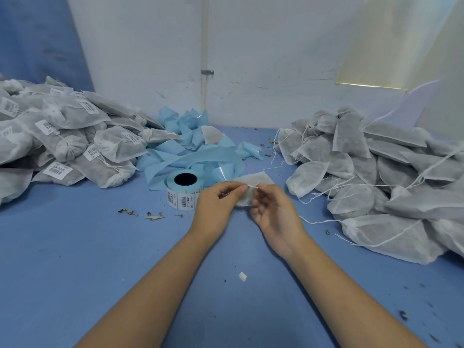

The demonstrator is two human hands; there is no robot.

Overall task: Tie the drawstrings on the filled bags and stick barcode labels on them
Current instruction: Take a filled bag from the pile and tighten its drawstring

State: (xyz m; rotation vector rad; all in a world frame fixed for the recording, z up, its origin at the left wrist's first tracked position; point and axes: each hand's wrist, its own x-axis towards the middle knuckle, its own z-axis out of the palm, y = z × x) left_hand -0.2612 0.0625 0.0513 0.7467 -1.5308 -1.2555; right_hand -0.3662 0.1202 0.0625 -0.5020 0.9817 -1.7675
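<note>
Head view, the only one:

1. Table (75, 247): blue-covered, set against a pale wall.
2. Left hand (216, 207): fingers curled, thumb and forefinger pinching one end of the drawstring (252, 186).
3. Right hand (273, 212): thumb and forefinger pinching the other end of the string. The remaining fingers are loosely spread and hold nothing.
4. Bag in work (256, 178): white mesh, filled, lying on the table just beyond the two hands. Its gathered neck points toward the person and its body runs away toward the wall. No label shows on it.
5. Drawstring: a short span between the two pinches, directly over the neck of the bag. Whether a knot is closed cannot be told. The step in hand looks like the tying.
6. Label roll (184, 190): stands on end just left of the left hand and near the bag. The left hand is the nearer one for the labelling to follow.
7. Spent backing strip (195, 146): a light blue tangle behind the roll.
8. Labelled bags (62, 141): a heap at far left, tied, barcodes showing.
9. Unlabelled bags (376, 177): a heap at right with strings trailing loose, within reach of the right hand.
10. Leaf scraps (153, 216): scattered on the table in front of the roll.
</note>
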